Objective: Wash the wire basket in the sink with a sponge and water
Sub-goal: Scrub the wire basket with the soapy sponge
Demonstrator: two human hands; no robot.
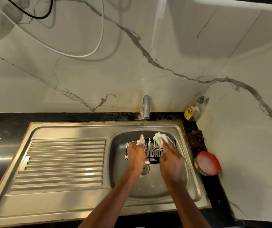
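Observation:
A black wire basket (153, 151) streaked with white foam lies in the steel sink bowl (150, 188), below the tap. My left hand (137, 153) rests on the basket's left part, its foamy fingers under a thin stream of water. My right hand (170, 158) is over the basket's right side and grips a foamy green-white sponge (159, 139) at the fingertips. The hands hide much of the basket.
A chrome tap (146, 107) runs at the back. The ribbed drainboard (62, 163) spreads to the left. On the black counter to the right stand a red tub of white soap paste (208, 163), a yellow-labelled bottle (189, 113) and a brown clump (196, 137).

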